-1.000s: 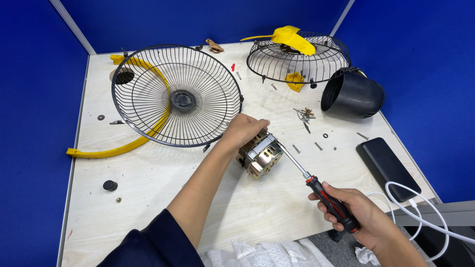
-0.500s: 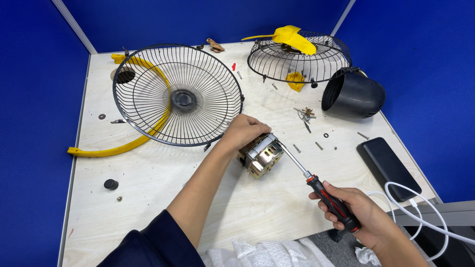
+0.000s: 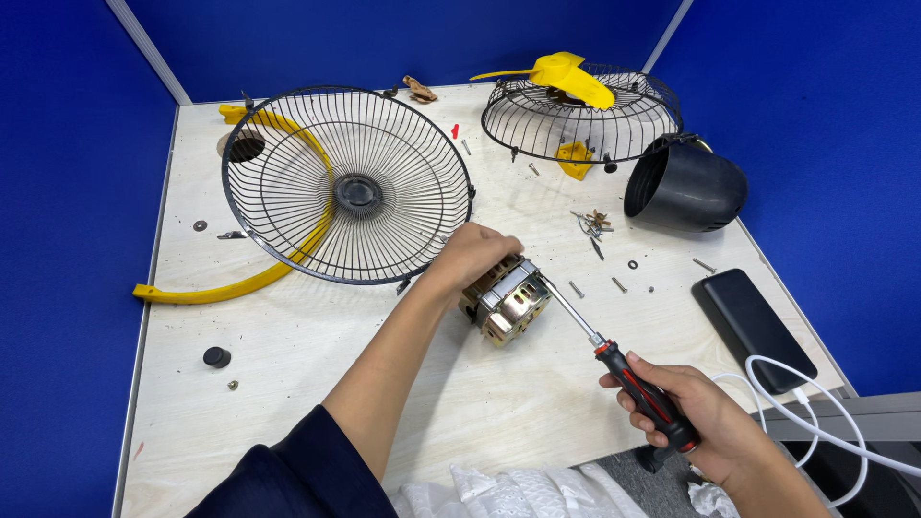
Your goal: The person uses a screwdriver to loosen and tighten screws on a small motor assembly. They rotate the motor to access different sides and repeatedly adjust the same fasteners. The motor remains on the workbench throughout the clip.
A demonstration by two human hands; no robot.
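Note:
A small metal fan motor lies on the pale wooden table near the middle. My left hand rests on top of it and grips it. My right hand holds a red-and-black-handled screwdriver; its shaft points up and left, with the tip touching the motor's right side.
A black wire fan guard lies at the left over a curved yellow piece. A second guard with a yellow blade sits at the back. A black motor housing, loose screws, a black power bank with white cable and a black knob are nearby.

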